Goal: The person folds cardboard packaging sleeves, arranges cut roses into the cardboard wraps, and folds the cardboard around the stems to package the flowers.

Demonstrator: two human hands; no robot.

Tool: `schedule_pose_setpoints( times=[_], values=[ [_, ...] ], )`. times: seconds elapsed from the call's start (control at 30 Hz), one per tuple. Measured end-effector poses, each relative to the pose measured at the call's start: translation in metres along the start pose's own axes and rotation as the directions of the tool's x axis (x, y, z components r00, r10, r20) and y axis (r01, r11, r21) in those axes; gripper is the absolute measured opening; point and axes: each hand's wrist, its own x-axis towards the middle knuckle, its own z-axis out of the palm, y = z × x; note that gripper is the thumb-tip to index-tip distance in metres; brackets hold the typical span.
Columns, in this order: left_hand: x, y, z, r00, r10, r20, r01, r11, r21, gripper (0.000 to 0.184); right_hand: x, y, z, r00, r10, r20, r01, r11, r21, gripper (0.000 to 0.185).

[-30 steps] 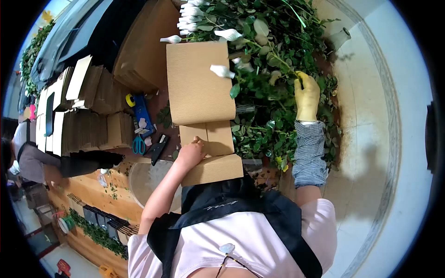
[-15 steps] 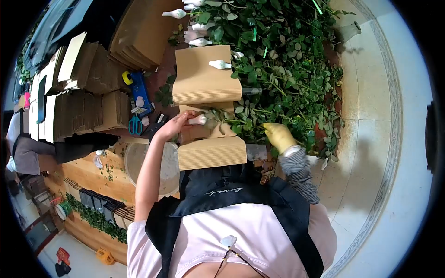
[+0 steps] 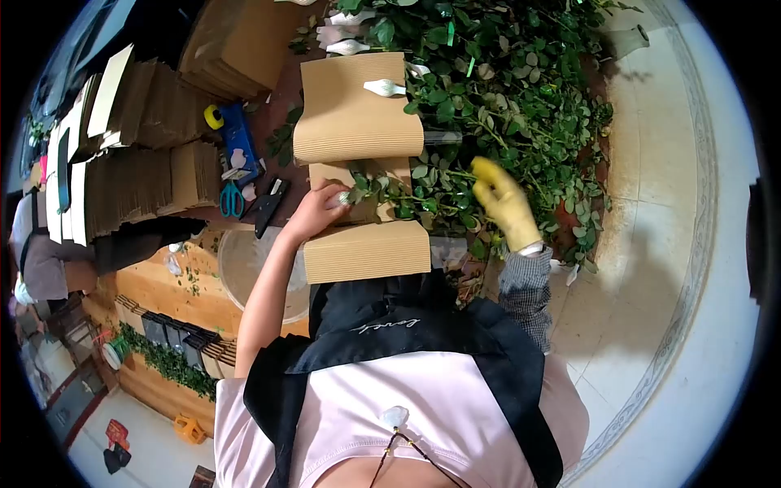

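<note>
My left hand (image 3: 320, 213) is closed round a flower head in a white sleeve (image 3: 342, 198), resting on the lower part of the brown cardboard wrap (image 3: 394, 169). Its leafy stem (image 3: 399, 195) runs right from there into the pile of green stems (image 3: 521, 122). In a yellow glove, my right hand (image 3: 482, 180) hovers over the lower edge of the pile, fingers apart, slightly blurred, nothing visible in them. Corrugated flaps (image 3: 354, 122) (image 3: 368, 254) lie above and below the flower. Another white-sleeved bud (image 3: 384, 87) rests on the upper flap.
Stacks of folded cardboard (image 3: 130, 191) stand at the left, near teal scissors (image 3: 232, 199), a black tool (image 3: 268, 210) and a blue tape dispenser (image 3: 237, 138). A round translucent tub (image 3: 248, 260) is below them. Another person (image 3: 49, 252) is at the far left.
My right hand came down from the upper pile to the wrap's right side, then opened away from the stem. A sleeved flower now lies across the wrap in my left hand.
</note>
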Motion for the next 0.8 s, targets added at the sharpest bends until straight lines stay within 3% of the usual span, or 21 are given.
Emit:
schedule_pose_setpoints(
  times=[0.03, 0.07, 0.1, 0.13, 0.17, 0.23, 0.27, 0.3, 0.37, 0.4, 0.43, 0.5, 0.57, 0.63, 0.7, 0.77, 0.8],
  values=[
    [-0.002, -0.001, -0.001, 0.999, 0.032, 0.003, -0.032, 0.999, -0.03, 0.036, 0.014, -0.009, -0.006, 0.98, -0.06, -0.189, 0.078, 0.993, 0.092, 0.052],
    [-0.002, -0.002, -0.001, 0.998, 0.065, 0.002, -0.065, 0.996, -0.06, 0.035, 0.024, -0.022, -0.009, 0.895, -0.132, -0.426, 0.129, 0.991, -0.036, 0.051],
    [-0.001, -0.001, 0.0, 0.998, 0.068, -0.002, -0.068, 0.996, -0.059, 0.035, 0.044, -0.002, -0.013, 0.829, -0.204, -0.52, 0.066, 0.96, -0.271, 0.053],
    [-0.001, 0.0, 0.002, 0.998, 0.058, -0.003, -0.058, 0.997, -0.043, 0.035, 0.061, 0.013, -0.013, 0.818, -0.274, -0.505, -0.061, 0.833, -0.55, 0.049],
    [-0.001, 0.0, 0.003, 0.999, 0.047, -0.003, -0.047, 0.999, -0.026, 0.035, 0.075, 0.027, -0.013, 0.817, -0.334, -0.47, -0.189, 0.616, -0.765, 0.045],
    [-0.003, 0.002, 0.003, 1.0, 0.012, 0.013, -0.011, 0.999, -0.047, 0.035, 0.094, 0.055, -0.015, 0.86, -0.298, -0.414, -0.133, 0.652, -0.746, 0.034],
    [-0.003, 0.006, 0.002, 1.0, 0.013, -0.002, -0.013, 0.999, -0.039, 0.035, 0.095, 0.057, -0.022, 0.819, -0.283, -0.5, -0.141, 0.744, -0.653, 0.022],
    [-0.003, 0.009, 0.002, 1.0, 0.008, -0.018, -0.009, 0.999, -0.038, 0.035, 0.092, 0.045, -0.03, 0.745, -0.336, -0.576, -0.187, 0.724, -0.664, 0.02],
    [-0.004, 0.002, 0.004, 0.996, 0.086, -0.04, -0.086, 0.996, -0.015, 0.035, 0.074, 0.013, -0.048, 0.592, -0.522, -0.615, -0.129, 0.692, -0.711, 0.017],
    [-0.003, 0.002, 0.004, 0.996, 0.079, -0.043, -0.079, 0.997, -0.006, 0.036, 0.066, 0.006, -0.062, 0.624, -0.566, -0.539, -0.036, 0.669, -0.743, 0.02],
    [-0.001, 0.002, 0.005, 0.996, 0.075, -0.046, -0.075, 0.997, 0.002, 0.036, 0.058, 0.012, -0.067, 0.702, -0.447, -0.555, 0.024, 0.793, -0.608, 0.025],
    [0.0, -0.003, 0.006, 0.995, 0.087, -0.043, -0.087, 0.996, 0.001, 0.036, 0.041, 0.02, -0.064, 0.778, -0.151, -0.609, -0.004, 0.97, -0.245, 0.029],
    [0.0, -0.005, 0.008, 0.995, 0.085, -0.048, -0.085, 0.996, -0.003, 0.037, 0.017, -0.003, -0.066, 0.85, -0.175, -0.497, 0.02, 0.953, -0.303, 0.028],
    [0.0, -0.004, 0.004, 0.996, 0.081, -0.039, -0.082, 0.996, -0.022, 0.037, -0.003, -0.008, -0.063, 0.916, -0.167, -0.365, 0.077, 0.966, -0.249, 0.028],
    [0.003, -0.005, -0.003, 0.997, 0.078, -0.008, -0.078, 0.997, -0.026, 0.036, -0.018, 0.002, -0.049, 0.986, -0.083, -0.146, 0.062, 0.987, -0.148, 0.029],
    [0.006, -0.02, -0.004, 0.999, 0.028, 0.022, -0.025, 0.99, -0.137, 0.036, -0.031, -0.047, -0.031, 0.99, -0.06, 0.125, 0.084, 0.976, -0.199, 0.031],
    [0.009, -0.01, -0.011, 0.998, 0.037, 0.056, -0.033, 0.996, -0.08, 0.036, -0.032, -0.049, -0.016, 0.971, -0.051, 0.232, 0.104, 0.969, -0.224, 0.03]
  ],
)
